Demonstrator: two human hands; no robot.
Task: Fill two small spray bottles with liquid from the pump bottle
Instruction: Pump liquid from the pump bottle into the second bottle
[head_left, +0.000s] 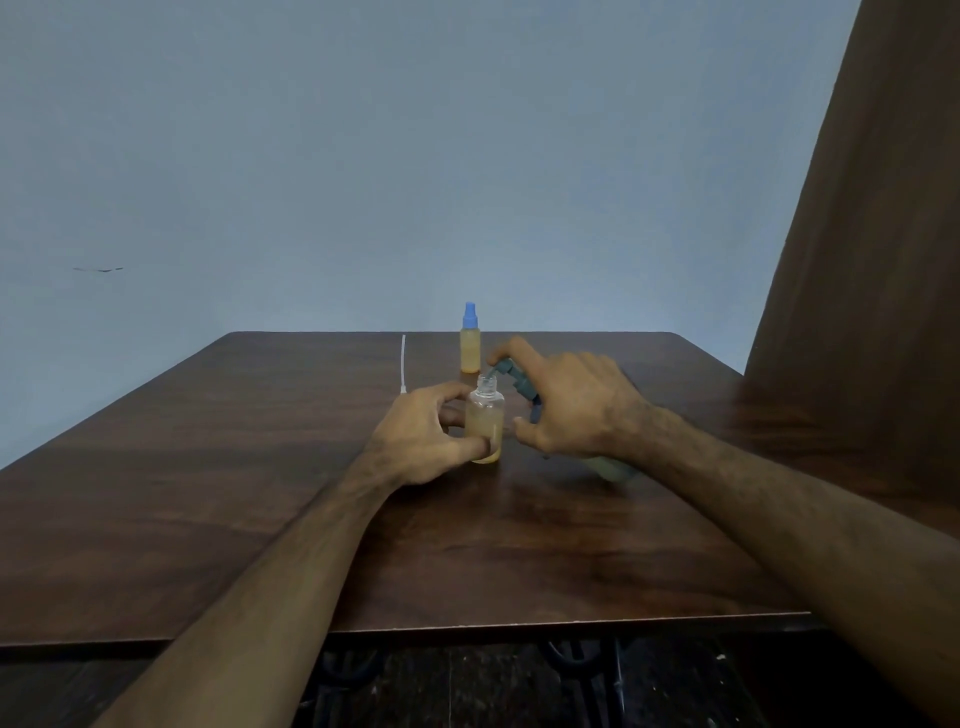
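Observation:
An uncapped small clear bottle (486, 423) stands upright on the dark wooden table (260, 493), mostly full of yellowish liquid. My left hand (423, 441) grips its body from the left. My right hand (576, 410) holds the tilted pump bottle (613, 467), its fingers around the teal pump head (514, 376). The nozzle points down at the open neck. Most of the pump bottle is hidden behind my right hand. Further back stands a second small bottle (470, 345) with a blue spray cap, full of yellowish liquid.
A thin white dip tube (403, 371) lies on the table to the left of the bottles. A brown curtain (862, 312) hangs at the right, over the table's right edge. A blue wall rises behind the table.

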